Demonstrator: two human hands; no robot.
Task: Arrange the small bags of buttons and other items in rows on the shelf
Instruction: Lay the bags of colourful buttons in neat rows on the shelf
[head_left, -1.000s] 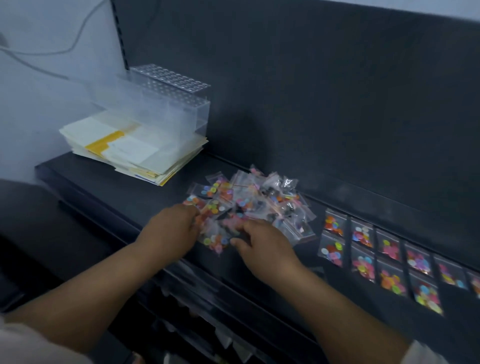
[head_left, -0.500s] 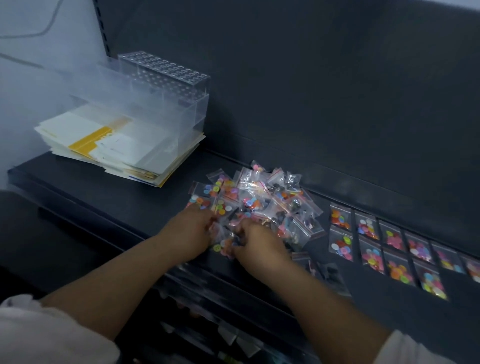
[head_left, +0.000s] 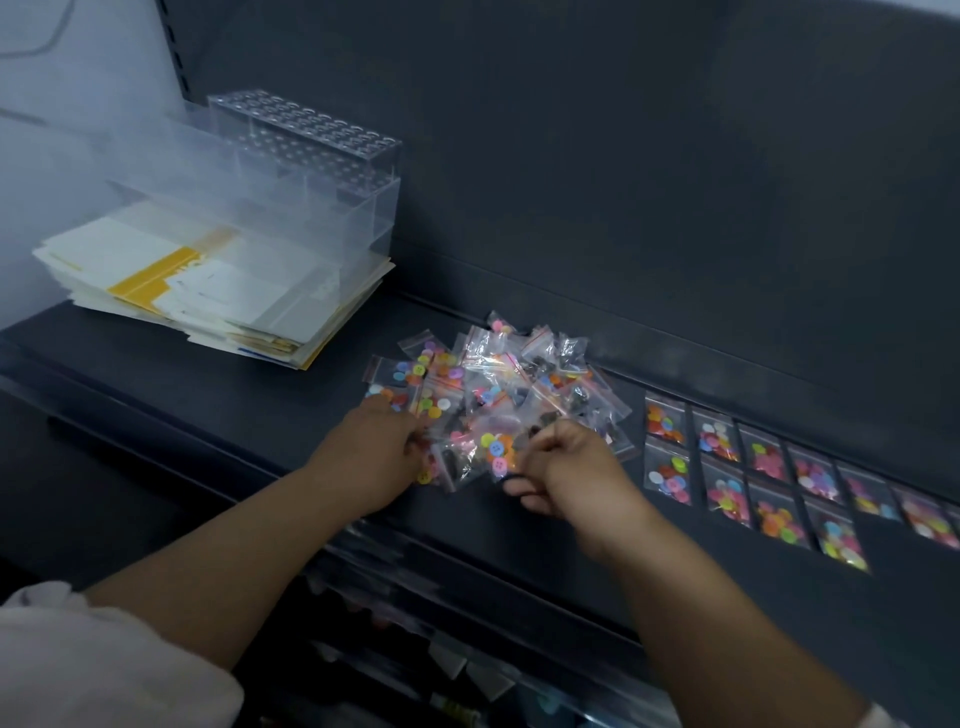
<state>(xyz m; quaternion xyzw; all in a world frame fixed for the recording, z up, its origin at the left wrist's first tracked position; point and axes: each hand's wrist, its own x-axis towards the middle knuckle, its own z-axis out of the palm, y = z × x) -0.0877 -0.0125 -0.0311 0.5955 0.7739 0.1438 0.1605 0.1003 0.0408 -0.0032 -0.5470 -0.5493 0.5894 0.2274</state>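
The right hand (head_left: 569, 470) pinches a clear bag (head_left: 497, 451) of bright buttons just left of its fingertips. The left hand (head_left: 371, 457) rests on the pile (head_left: 498, 374) of bags; whether it grips one, I can't tell. Right of the grip, button-filled bags lie in two rows (head_left: 719, 440) on the shelf (head_left: 234, 395).

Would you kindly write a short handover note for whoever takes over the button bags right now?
Left hand: fingers at the near-left edge of the pile; grip unclear.
Right hand: pinches one bag of coloured buttons at the pile's near edge.
Done: two rows of bags lie flat on the shelf, right of the pile; front row shorter.
To do: place the pinched bag, then sort out the pile.
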